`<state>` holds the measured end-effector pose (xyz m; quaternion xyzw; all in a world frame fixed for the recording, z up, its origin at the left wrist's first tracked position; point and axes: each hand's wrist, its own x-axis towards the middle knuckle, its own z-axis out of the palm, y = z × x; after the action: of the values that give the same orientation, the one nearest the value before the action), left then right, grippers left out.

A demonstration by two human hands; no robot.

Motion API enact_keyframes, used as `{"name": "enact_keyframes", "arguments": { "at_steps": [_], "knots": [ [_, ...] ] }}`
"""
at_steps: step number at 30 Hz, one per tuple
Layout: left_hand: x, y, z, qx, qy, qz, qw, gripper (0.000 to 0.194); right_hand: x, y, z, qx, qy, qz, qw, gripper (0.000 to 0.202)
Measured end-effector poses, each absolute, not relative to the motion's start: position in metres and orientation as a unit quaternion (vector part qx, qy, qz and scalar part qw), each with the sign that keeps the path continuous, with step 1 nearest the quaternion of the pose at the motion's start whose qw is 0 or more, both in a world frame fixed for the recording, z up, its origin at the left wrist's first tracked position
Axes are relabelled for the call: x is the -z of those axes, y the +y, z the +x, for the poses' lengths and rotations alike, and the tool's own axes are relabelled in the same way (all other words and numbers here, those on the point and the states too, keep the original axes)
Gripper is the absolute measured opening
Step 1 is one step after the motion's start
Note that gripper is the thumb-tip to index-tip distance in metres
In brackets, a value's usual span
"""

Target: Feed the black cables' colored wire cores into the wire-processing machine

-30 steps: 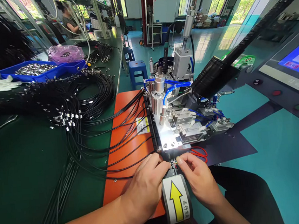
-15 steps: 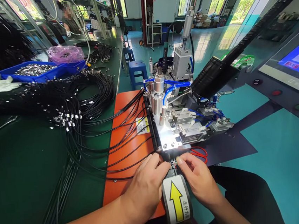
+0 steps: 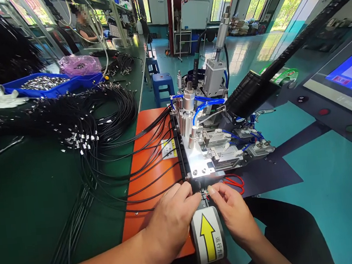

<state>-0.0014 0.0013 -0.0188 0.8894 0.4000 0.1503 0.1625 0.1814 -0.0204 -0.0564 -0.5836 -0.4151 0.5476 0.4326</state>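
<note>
My left hand (image 3: 174, 211) rests over the orange plate (image 3: 153, 151) at the front edge of the metal machine (image 3: 197, 159), its fingers curled round something hidden beneath them. A black cable runs in under that hand from the left. Close by on the right, my right hand (image 3: 233, 205) pinches at a small metallic part on the black track (image 3: 204, 202); the part is too small to name. Just below both hands is a rounded guide with a yellow arrow label (image 3: 208, 236). Several black cables (image 3: 115, 178) cross the plate into the machine's left side.
Cable bundles (image 3: 115, 113) lie on the green table (image 3: 20, 196). Behind them are a blue tray (image 3: 44, 93) of metal parts and a white glove (image 3: 3, 100). Red-handled scissors (image 3: 238, 184) lie beyond my right hand. A control panel (image 3: 340, 91) stands right; a person sits far left.
The view has shifted slightly. Both hands stay at the same spot on the track, with only a slight change in the left hand's fingers. The person in the background has moved a little.
</note>
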Motion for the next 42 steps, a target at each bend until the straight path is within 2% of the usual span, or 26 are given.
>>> {"name": "enact_keyframes", "arguments": {
  "at_steps": [4, 9, 14, 17, 21, 26, 32, 36, 42],
  "knots": [
    [0.018, 0.002, 0.0, -0.157, 0.399, 0.888, 0.163, 0.026, 0.052, -0.029, 0.184, -0.58, -0.367, -0.595, 0.419, 0.042],
    [0.021, 0.002, -0.001, -0.158, 0.399, 0.89, 0.156, 0.025, 0.041, -0.034, 0.184, -0.587, -0.372, -0.594, 0.405, 0.032],
    [0.021, 0.002, -0.001, -0.159, 0.395, 0.891, 0.155, 0.022, 0.037, -0.027, 0.181, -0.582, -0.373, -0.601, 0.4, 0.032],
    [0.021, 0.002, -0.001, -0.165, 0.393, 0.891, 0.154, 0.023, 0.033, -0.026, 0.18, -0.546, -0.408, -0.621, 0.387, 0.031],
    [0.021, 0.002, -0.001, -0.173, 0.392, 0.892, 0.148, 0.025, 0.029, -0.027, 0.18, -0.44, -0.491, -0.669, 0.345, 0.026],
    [0.021, 0.002, -0.001, -0.181, 0.392, 0.891, 0.142, 0.025, 0.031, -0.025, 0.184, -0.372, -0.559, -0.666, 0.325, 0.022],
    [0.02, 0.001, -0.001, -0.181, 0.393, 0.889, 0.149, 0.029, 0.033, -0.022, 0.186, -0.359, -0.574, -0.664, 0.317, 0.019],
    [0.019, 0.001, -0.001, -0.179, 0.393, 0.889, 0.151, 0.028, 0.031, -0.019, 0.192, -0.392, -0.566, -0.659, 0.303, 0.022],
    [0.02, 0.001, -0.001, -0.175, 0.388, 0.892, 0.15, 0.027, 0.028, -0.009, 0.2, -0.395, -0.618, -0.603, 0.315, 0.023]
  ]
}}
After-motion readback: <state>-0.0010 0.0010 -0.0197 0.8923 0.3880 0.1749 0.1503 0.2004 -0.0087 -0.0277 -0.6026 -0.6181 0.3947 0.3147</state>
